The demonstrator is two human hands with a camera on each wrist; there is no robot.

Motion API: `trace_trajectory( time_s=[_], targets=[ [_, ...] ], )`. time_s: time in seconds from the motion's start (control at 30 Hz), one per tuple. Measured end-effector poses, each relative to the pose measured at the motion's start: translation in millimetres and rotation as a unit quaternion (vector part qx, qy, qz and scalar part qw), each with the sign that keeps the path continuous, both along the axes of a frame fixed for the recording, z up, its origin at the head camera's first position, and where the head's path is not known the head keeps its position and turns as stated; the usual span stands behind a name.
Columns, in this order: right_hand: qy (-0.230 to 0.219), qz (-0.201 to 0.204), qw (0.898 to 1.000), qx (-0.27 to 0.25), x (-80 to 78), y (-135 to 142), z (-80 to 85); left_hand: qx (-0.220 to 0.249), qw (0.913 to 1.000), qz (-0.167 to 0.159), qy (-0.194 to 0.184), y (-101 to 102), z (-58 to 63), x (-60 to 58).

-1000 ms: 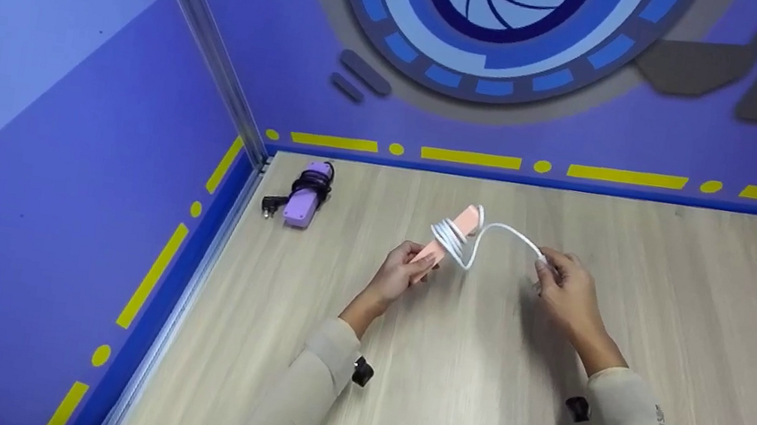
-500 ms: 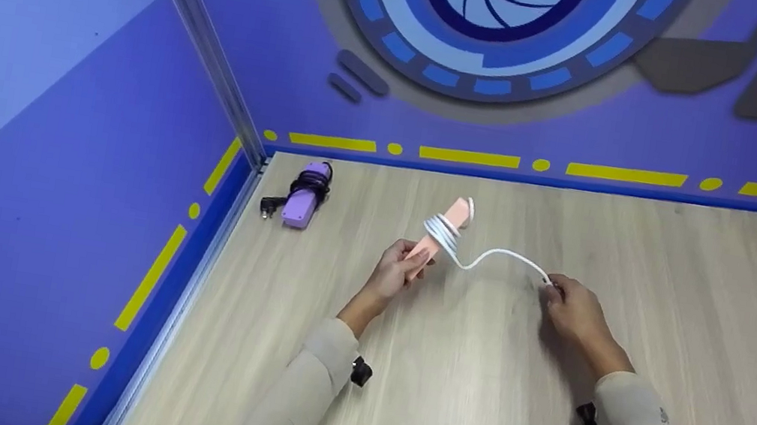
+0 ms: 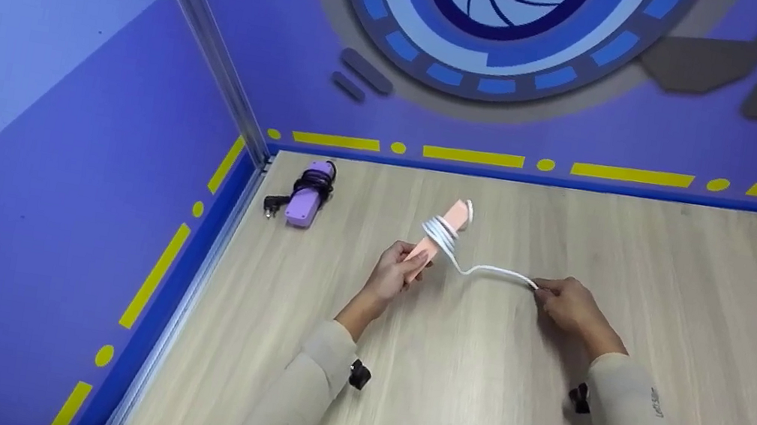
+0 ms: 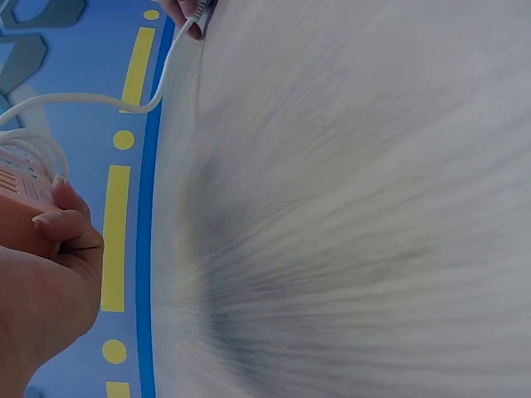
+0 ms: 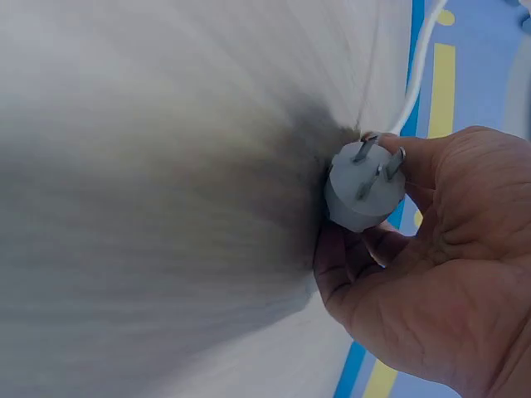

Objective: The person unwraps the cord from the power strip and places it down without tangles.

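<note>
My left hand [image 3: 393, 276] grips the near end of a pink power strip [image 3: 456, 215], which is held tilted above the table. White cord [image 3: 441, 233] is wound round the middle of the strip in several turns, and a loop of it lies at the far end. From the coil a loose length runs right to my right hand [image 3: 572, 306]. That hand holds the cord's white plug [image 5: 365, 186], whose three metal pins show in the right wrist view. In the left wrist view the strip's slotted face [image 4: 25, 182] is partly seen beside my thumb.
A purple power strip [image 3: 303, 207] with black cord wrapped round it lies at the table's back left, its black plug [image 3: 273, 206] beside it. Blue-purple panels [image 3: 437, 127] stand behind and to the left of the wooden table [image 3: 454, 407].
My right hand has come nearer with the plug, then shifted slightly left. The loose cord has dropped from a high arch to a low, flatter line. The pink strip has moved slightly left.
</note>
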State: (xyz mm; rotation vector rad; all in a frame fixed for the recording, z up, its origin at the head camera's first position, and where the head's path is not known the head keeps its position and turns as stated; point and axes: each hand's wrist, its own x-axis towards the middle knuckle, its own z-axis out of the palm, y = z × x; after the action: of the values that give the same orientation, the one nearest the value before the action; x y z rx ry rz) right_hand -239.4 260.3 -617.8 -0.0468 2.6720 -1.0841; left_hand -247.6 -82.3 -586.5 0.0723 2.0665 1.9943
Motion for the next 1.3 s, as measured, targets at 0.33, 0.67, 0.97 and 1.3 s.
trace_trajectory(
  time_s=[0.33, 0.67, 0.97, 1.3],
  targets=[
    [-0.082, -0.009, 0.995, -0.053, -7.9, 2, 2.6, -0.012, 0.9999, -0.004, 0.001, 0, -2.4, -0.3],
    [-0.083, -0.007, 0.994, -0.071, -7.7, 5, 1.1, -0.016, 0.9997, 0.006, -0.019, -1, -10.3, 3.8],
    [-0.091, -0.012, 0.991, -0.096, -8.4, 7, 3.2, -0.018, 0.9997, -0.001, -0.018, -5, -11.2, 5.8],
    [-0.011, -0.019, 0.999, 0.025, -3.5, -2, 13.3, -0.021, 0.9996, -0.008, -0.018, -2, -10.1, 4.7]
  ],
)
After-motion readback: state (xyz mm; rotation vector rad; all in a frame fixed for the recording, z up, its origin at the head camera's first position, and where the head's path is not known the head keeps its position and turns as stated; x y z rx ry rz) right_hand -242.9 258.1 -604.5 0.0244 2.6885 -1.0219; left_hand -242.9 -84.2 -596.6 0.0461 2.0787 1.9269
